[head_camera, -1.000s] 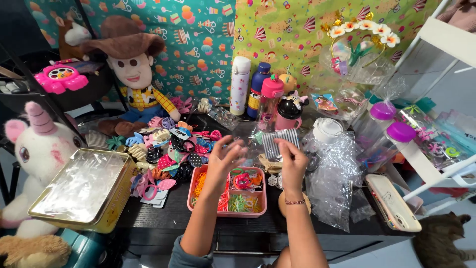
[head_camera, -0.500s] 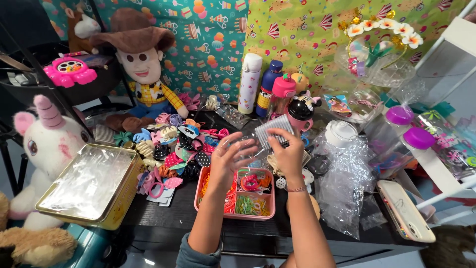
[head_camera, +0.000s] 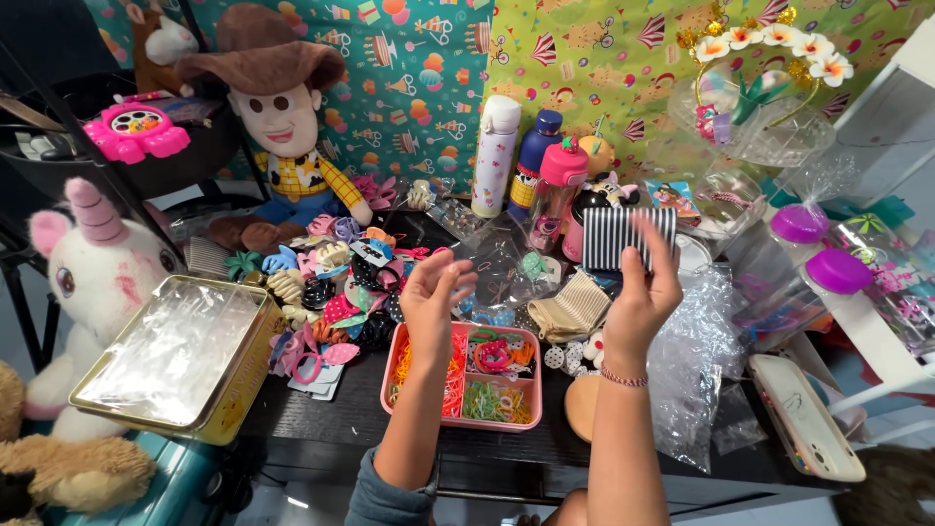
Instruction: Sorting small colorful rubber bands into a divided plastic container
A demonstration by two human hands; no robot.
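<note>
A cowboy doll [head_camera: 278,127] in a brown hat sits against the patterned backdrop, with a pink toy camera [head_camera: 136,133] on the dark shelf to its left. A white unicorn plush [head_camera: 93,278] stands at the left edge, just behind a yellow tin [head_camera: 180,356] with a clear lid. A white bottle [head_camera: 495,156], a blue bottle [head_camera: 538,156] and a pink bottle [head_camera: 557,190] stand together at the back. Two purple-lidded jars [head_camera: 818,248] sit on the right.

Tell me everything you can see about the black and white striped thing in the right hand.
The striped piece is a flat rectangle with narrow vertical black and white stripes; it looks like fabric or card, though I cannot tell which. The right hand holds it upright, raised above the table, fingers behind and thumb at its lower edge. The left hand is open beside it, not touching.
</note>
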